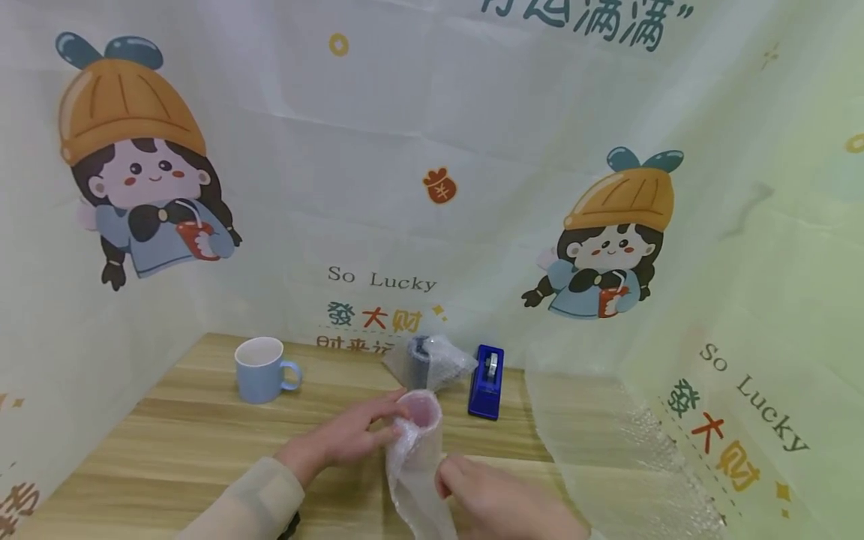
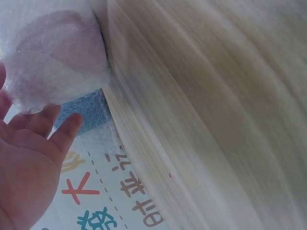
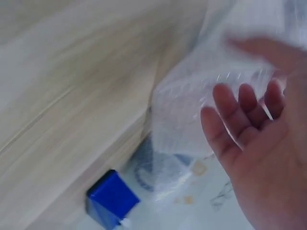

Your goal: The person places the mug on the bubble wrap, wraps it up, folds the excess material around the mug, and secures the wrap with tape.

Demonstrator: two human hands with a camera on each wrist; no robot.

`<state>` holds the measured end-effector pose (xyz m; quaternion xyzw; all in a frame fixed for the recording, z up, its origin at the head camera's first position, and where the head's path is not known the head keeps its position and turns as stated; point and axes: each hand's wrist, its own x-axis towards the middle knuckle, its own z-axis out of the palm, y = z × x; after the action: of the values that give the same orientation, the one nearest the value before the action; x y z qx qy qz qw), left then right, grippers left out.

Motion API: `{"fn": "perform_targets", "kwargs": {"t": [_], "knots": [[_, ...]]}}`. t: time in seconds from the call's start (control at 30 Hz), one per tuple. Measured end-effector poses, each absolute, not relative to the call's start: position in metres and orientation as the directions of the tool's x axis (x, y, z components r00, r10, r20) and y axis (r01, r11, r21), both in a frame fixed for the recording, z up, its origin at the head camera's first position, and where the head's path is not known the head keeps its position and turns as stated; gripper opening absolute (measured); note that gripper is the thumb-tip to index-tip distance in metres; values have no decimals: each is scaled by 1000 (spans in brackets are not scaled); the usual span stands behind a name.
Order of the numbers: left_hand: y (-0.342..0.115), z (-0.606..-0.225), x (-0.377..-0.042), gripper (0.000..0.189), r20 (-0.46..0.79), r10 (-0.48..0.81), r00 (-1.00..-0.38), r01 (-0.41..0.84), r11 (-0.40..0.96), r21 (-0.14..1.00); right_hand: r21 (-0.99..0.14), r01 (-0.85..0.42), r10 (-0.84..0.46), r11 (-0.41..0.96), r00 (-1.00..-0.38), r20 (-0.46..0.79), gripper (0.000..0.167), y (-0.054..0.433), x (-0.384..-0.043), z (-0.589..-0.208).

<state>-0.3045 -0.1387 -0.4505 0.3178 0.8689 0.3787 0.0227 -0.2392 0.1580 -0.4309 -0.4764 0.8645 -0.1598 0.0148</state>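
Note:
A pink cup (image 1: 421,409) stands upright, wrapped in bubble wrap (image 1: 421,480) that trails toward the front edge. My left hand (image 1: 351,435) reaches in from the left, its fingers touching the wrap by the cup's rim. In the left wrist view that hand (image 2: 29,163) has loosely extended fingers, some partly hidden at the wrap. On the cup's right, my right hand (image 1: 502,495) is beside the wrap. The right wrist view shows the right hand (image 3: 261,129) with gently bent fingers against the wrap and a blurred thumb apart from them.
A light blue mug (image 1: 259,371) stands at the back left of the wooden table (image 1: 169,450). Behind the pink cup is a bubble-wrapped dark blue cup (image 1: 418,365), with a blue tape dispenser (image 1: 486,382) beside it. A sheet of bubble wrap (image 1: 607,442) spreads at the right.

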Motion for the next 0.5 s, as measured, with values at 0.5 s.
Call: {"fn": "perform_targets", "kwargs": {"t": [0.5], "knots": [[-138,-448,-306,32,256,593,-763,608,525,595,-60,-969,-947,239,-246,204,9,152,-223,-416]]}}
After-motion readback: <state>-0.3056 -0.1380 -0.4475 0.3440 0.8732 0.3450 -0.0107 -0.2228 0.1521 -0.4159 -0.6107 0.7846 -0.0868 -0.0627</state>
